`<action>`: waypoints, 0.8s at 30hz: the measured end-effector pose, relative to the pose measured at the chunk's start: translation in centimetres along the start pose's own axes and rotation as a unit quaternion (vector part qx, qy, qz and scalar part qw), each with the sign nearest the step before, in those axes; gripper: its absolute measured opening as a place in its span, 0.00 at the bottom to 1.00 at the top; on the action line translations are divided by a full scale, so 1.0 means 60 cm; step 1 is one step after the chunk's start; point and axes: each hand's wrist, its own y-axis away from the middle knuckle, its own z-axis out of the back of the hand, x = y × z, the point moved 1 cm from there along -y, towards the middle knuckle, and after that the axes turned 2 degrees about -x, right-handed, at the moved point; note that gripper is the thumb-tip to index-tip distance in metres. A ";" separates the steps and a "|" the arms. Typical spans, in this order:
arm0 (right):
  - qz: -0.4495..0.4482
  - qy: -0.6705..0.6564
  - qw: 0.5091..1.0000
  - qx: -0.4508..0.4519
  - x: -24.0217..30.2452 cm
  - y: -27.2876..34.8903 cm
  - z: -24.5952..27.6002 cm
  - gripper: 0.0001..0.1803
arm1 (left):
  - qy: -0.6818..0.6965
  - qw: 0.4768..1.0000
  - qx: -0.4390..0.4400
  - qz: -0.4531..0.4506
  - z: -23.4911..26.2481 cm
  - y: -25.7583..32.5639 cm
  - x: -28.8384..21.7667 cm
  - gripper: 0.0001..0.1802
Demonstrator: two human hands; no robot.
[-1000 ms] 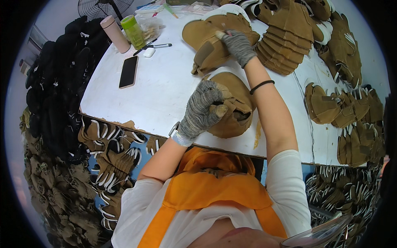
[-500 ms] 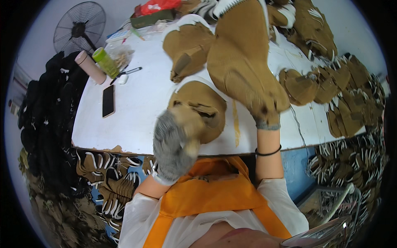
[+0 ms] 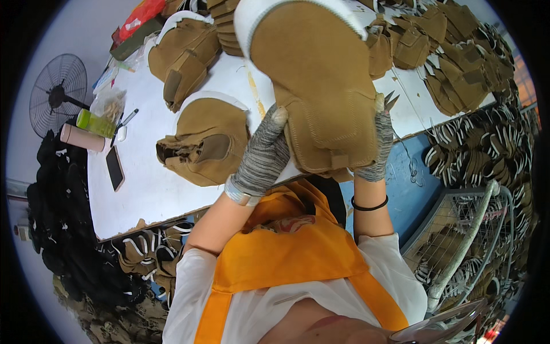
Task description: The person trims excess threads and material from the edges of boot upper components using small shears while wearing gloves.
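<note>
Both my hands wear grey knit gloves and hold one tan suede shoe upper [image 3: 318, 86] with a white sole rim, lifted close to the camera above the white table [image 3: 143, 183]. My left hand [image 3: 260, 157] grips its lower left edge. My right hand [image 3: 375, 146] grips its lower right edge and also holds small scissors, whose tips stick out by the fingers. Another tan upper [image 3: 203, 143] lies flat on the table just left of my left hand.
More tan uppers are piled at the table's back [image 3: 183, 54] and right [image 3: 452, 63]. A phone [image 3: 115, 168], a pen, a green bottle [image 3: 94, 123] and a beige tube lie at the left. A fan [image 3: 57, 94] stands beyond. A wire basket [image 3: 470, 229] is at the right, and dark shoe parts are heaped on the left.
The tan upper has come up off the table toward the camera, and my left hand has left the upper lying on the table and joined my right hand on the raised one.
</note>
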 end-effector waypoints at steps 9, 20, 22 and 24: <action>0.001 0.071 0.997 -0.018 -0.006 -0.002 -0.004 0.24 | 0.110 0.991 -0.055 0.051 0.007 -0.011 0.021 0.30; 0.078 0.234 0.969 -0.019 -0.017 0.003 0.014 0.23 | -0.053 0.998 0.001 -0.020 0.001 -0.007 0.014 0.42; 0.084 0.236 0.968 -0.025 -0.012 0.006 0.013 0.23 | -0.029 0.999 -0.008 -0.022 -0.018 -0.012 0.008 0.41; 0.088 0.267 0.959 -0.016 -0.007 0.006 0.024 0.23 | 0.003 1.000 -0.019 -0.017 -0.022 -0.011 0.013 0.39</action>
